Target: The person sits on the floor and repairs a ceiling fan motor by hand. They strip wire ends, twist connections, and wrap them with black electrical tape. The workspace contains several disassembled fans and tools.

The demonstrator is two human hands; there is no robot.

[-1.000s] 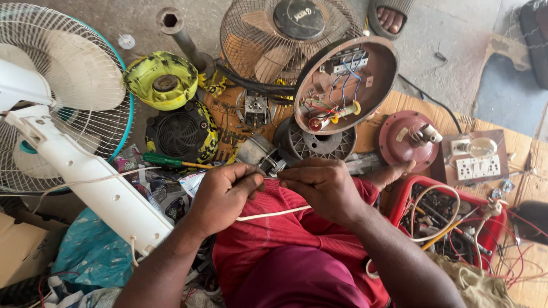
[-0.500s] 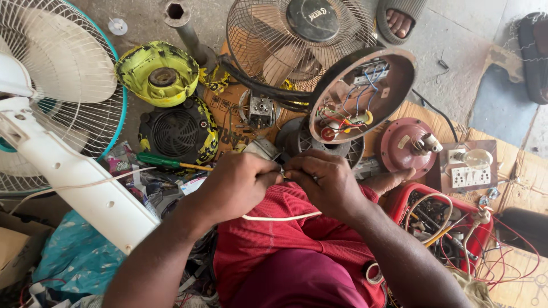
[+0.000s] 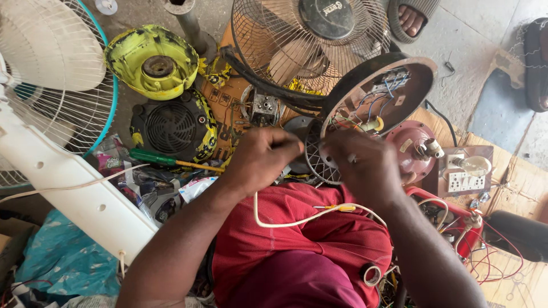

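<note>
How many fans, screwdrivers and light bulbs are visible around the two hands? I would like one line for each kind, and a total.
Fans: 2, a white fan and a metal-cage fan
Screwdrivers: 1, a green-handled screwdriver
Light bulbs: 1, a bulb on the socket board
Total: 4

Screwdriver (image 3: 171, 161) left of hands (image 3: 314, 162)

Crumpled printed wrappers (image 3: 123, 171) by green screwdriver (image 3: 165, 161); round label (image 3: 333, 10) on fan hub.
</note>
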